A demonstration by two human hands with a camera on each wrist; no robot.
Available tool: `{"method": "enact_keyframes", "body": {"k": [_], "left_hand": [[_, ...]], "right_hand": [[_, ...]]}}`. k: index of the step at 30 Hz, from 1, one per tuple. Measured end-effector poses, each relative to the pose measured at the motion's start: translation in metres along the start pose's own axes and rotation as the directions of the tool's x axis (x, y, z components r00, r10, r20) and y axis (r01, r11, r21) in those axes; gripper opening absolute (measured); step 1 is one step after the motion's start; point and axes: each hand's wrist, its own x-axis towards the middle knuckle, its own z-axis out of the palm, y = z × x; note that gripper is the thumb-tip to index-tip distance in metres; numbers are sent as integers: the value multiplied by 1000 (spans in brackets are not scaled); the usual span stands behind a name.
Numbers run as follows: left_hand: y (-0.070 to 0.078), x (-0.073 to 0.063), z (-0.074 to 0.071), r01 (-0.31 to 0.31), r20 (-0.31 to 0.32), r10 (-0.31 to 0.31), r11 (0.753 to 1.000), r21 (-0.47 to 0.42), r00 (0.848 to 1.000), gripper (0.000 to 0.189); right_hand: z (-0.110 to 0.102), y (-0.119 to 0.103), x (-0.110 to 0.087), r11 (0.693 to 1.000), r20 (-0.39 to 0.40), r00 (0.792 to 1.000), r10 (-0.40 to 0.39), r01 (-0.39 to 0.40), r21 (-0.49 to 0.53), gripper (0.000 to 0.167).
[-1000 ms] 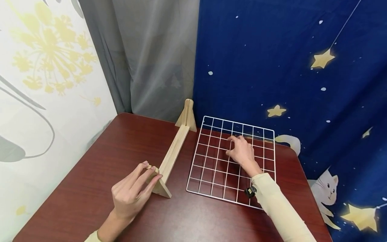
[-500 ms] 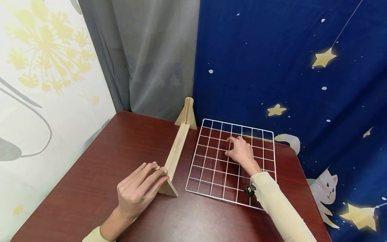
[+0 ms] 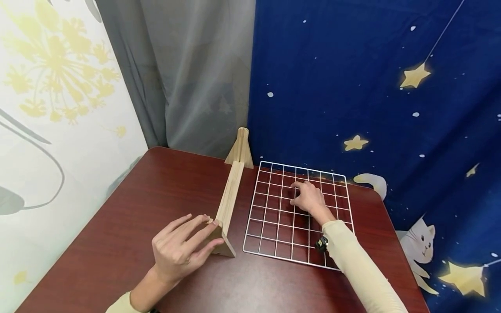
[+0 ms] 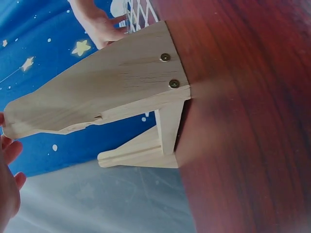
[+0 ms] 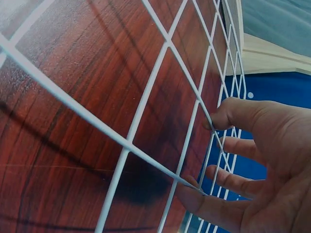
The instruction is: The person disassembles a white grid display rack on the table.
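Observation:
On the tabletop stands a pale wooden stand: a long crossbar joins two upright end pieces. My left hand touches the top of its near end piece, fingers fairly straight and spread. The left wrist view shows fingertips right at that narrow top, with two screws low on the board's face. To the right of the stand, my right hand holds a white wire grid near its middle. In the right wrist view, thumb and fingers curl at the wires, some reaching through the openings.
The dark red wooden table has its far edge against a grey curtain and a blue star-printed curtain. A white patterned cloth hangs at the left. The grid's far side lies close to the table's back edge.
The stand's near end has shifted right, closer to the grid, and my left hand with it, its fingers now more spread. The grid's far side has come down, with my right hand still on it.

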Motion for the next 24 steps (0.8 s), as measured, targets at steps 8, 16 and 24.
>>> {"method": "enact_keyframes", "body": {"k": [8,16,24], "left_hand": [[-11,-1,5,89,19,-87,983,-160,996,30],[-23,7,9,185,80,-169,934,-306,982,31],[-50,3,18,346,286,-260,885,-311,922,35]], "right_hand": [[7,0,1,1000,15,1000,26,-26,0,57],[11,-3,2,998,17,998,56,-56,-8,56],[14,-4,0,997,21,998,65,-63,-51,56]]}}
